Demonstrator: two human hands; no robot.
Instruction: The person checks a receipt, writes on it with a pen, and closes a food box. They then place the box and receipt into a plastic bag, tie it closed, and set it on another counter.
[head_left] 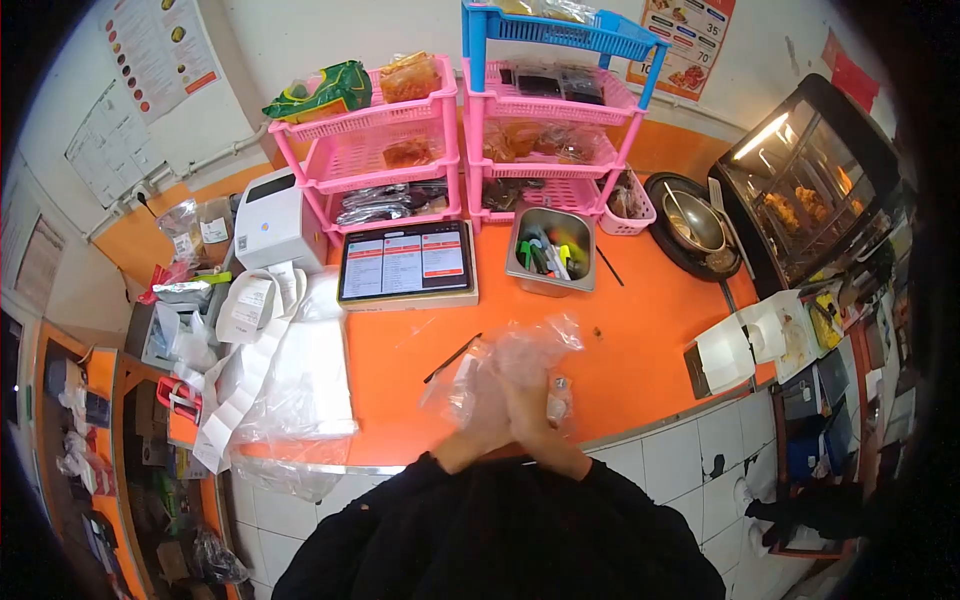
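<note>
Both hands meet over the orange counter near its front edge, on a crumpled clear plastic bag (545, 338). My left hand (482, 428) is closed on the lower left part of the bag and looks slightly blurred. Against it, my right hand (528, 405) grips the bag, with its fingers pointing up and away from me. A small clear packet (559, 390) with something round and pale lies just right of my right hand. What the bag contains cannot be made out. A thin black stick (453, 358) lies to the left of the bag.
Behind are a tablet (405, 262), a metal container of markers (551, 284) and pink racks (365, 122). Left stand a white printer (273, 215) and a stack of plastic bags (318, 375). At right are a metal bowl (697, 228), a heated display (800, 190) and an open box (722, 352).
</note>
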